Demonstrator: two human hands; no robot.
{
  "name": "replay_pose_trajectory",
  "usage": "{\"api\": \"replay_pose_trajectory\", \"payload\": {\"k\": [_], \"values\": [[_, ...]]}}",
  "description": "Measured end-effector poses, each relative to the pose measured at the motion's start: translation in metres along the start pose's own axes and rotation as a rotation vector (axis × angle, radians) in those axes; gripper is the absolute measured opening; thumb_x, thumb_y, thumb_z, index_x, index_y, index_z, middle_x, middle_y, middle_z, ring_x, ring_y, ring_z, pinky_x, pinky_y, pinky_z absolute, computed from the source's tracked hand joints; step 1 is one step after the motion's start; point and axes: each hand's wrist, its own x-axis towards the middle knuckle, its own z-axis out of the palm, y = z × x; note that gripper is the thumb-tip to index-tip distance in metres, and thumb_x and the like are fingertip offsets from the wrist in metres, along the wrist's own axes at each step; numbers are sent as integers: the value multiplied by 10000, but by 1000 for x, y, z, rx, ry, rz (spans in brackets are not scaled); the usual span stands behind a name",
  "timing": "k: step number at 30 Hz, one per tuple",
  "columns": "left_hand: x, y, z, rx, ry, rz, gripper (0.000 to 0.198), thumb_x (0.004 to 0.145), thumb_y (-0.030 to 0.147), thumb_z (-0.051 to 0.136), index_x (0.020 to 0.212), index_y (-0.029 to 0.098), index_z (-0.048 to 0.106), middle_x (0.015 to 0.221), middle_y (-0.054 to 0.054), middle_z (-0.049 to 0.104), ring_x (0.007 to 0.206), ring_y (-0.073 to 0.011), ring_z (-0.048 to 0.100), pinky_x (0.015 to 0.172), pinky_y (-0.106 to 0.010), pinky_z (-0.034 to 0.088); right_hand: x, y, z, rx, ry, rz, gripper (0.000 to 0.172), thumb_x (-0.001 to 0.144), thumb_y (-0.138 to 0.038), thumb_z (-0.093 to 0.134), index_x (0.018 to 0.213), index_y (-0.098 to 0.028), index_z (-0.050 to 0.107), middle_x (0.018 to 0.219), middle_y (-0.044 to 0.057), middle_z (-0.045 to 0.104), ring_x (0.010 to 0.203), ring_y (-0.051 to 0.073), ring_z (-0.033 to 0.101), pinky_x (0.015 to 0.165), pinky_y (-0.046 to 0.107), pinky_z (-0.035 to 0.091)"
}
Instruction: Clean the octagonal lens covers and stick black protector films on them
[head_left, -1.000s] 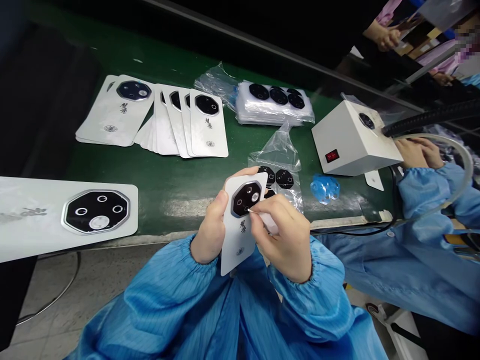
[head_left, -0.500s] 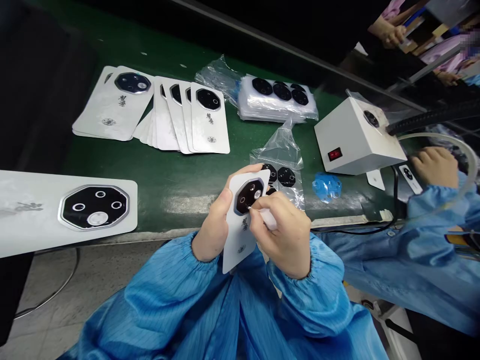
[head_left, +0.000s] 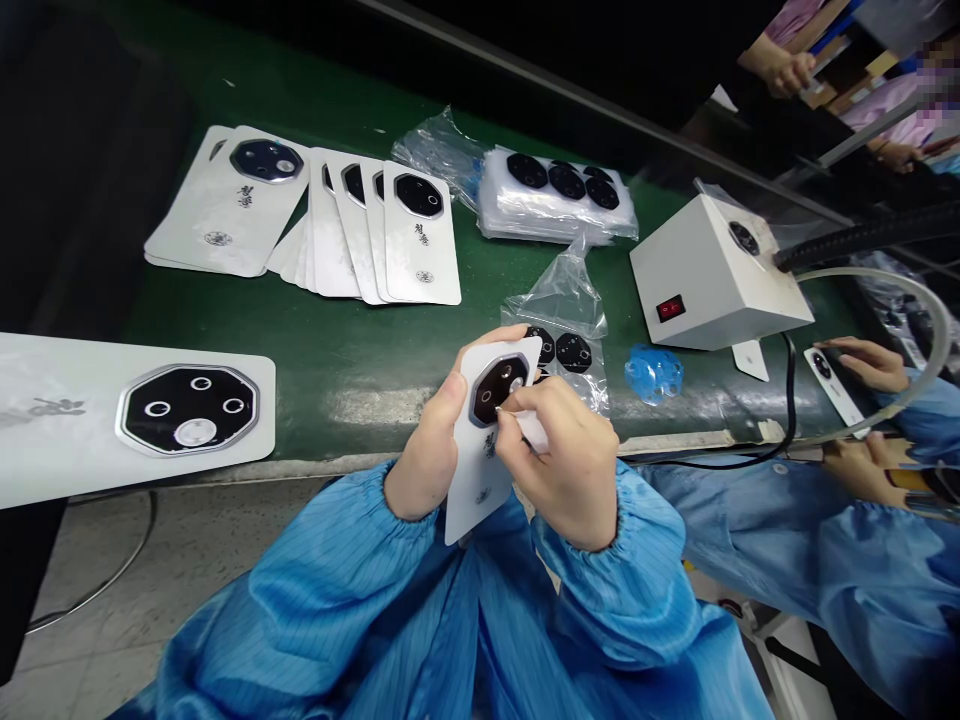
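Observation:
My left hand is closed around the edge of a white phone back cover, tilted above the table's front edge. The cover bears dark lettering and a black octagonal camera panel with ring-shaped lens openings. Pinched in my right hand is a small white pointed tool, its kind unclear. The tip meets the lower right rim of the camera panel. Just behind the cover, a clear plastic sheet with black octagonal camera panels is partly hidden by my hands.
Fanned white back covers lie at back left; one big cover juts in at left. Bagged panels sit behind. Blue film pieces lie near a white switch box. A co-worker's hand touches another cover at right.
My right hand has shifted very slightly left along the camera panel's rim; my left hand stays put. At right, the co-worker's hands have moved, and their white cover is now nearer the table edge.

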Motion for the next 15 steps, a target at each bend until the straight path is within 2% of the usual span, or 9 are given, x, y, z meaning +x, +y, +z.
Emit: {"api": "replay_pose_trajectory", "payload": {"k": [9, 15], "values": [[-1, 1, 1, 11, 13, -5, 368, 828, 429, 477, 1074, 208, 639, 905, -12, 689, 816, -132, 618, 762, -216, 494, 1, 0, 0, -46, 9, 11, 74, 819, -140, 499, 763, -174, 535, 703, -7, 558, 590, 106, 533, 506, 241, 371], [-1, 2, 2, 2, 19, -6, 370, 857, 412, 416, 1076, 212, 637, 895, -15, 696, 808, -144, 634, 750, -238, 502, -1, -1, -7, 131, -30, 45, 77, 802, -101, 523, 775, -173, 530, 712, -15, 543, 627, 96, 519, 540, 231, 380]]}}
